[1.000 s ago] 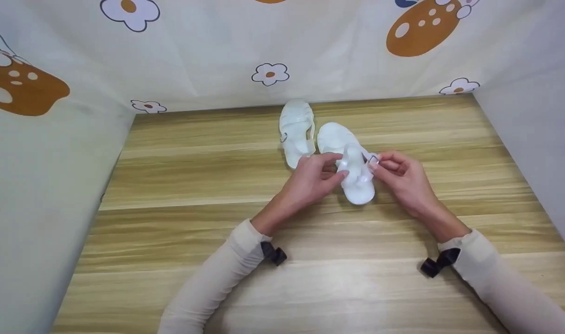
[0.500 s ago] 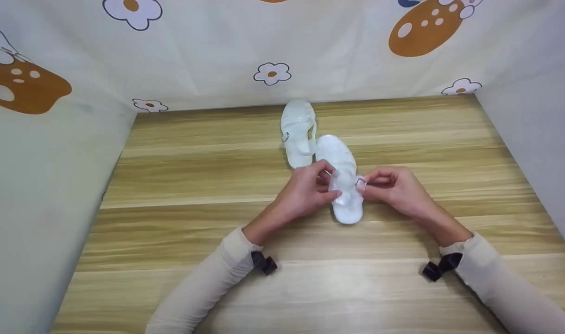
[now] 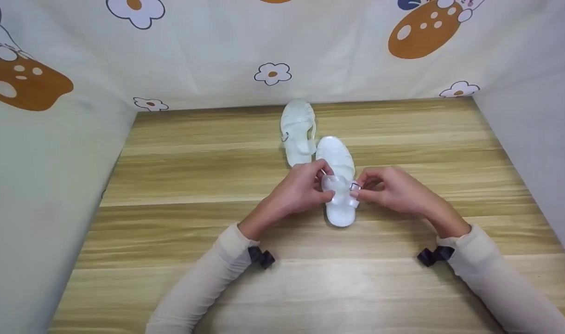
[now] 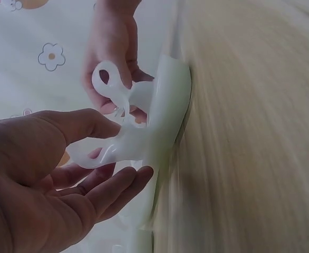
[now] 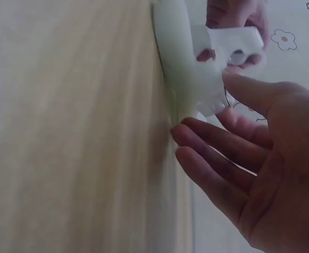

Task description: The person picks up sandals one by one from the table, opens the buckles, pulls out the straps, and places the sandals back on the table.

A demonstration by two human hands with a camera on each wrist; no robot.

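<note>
A white, translucent sandal (image 3: 341, 217) lies on the wood-grain surface, its toe pointing away from me. From its left side my left hand (image 3: 298, 189) pinches the sandal's strap (image 4: 109, 150) between thumb and fingers. My right hand (image 3: 396, 191) pinches the metal buckle (image 3: 355, 186) and the strap end on the right side. In the left wrist view the strap stands up in a loop above the sole (image 4: 167, 105). Thumb and index finger of the right hand (image 5: 270, 142) are at the buckle, while its other fingers extend beside the sole.
A matching white sandal (image 3: 297, 120) lies behind and to the left, close to the first one, its heel partly hidden by my left hand. A patterned cloth wall (image 3: 217, 55) rises behind the wooden surface (image 3: 180, 176), with pale walls at both sides.
The sandal has come toward me and slightly left, turning straighter. Both hands moved with it, still pinching the strap and buckle. The other sandal stayed put.
</note>
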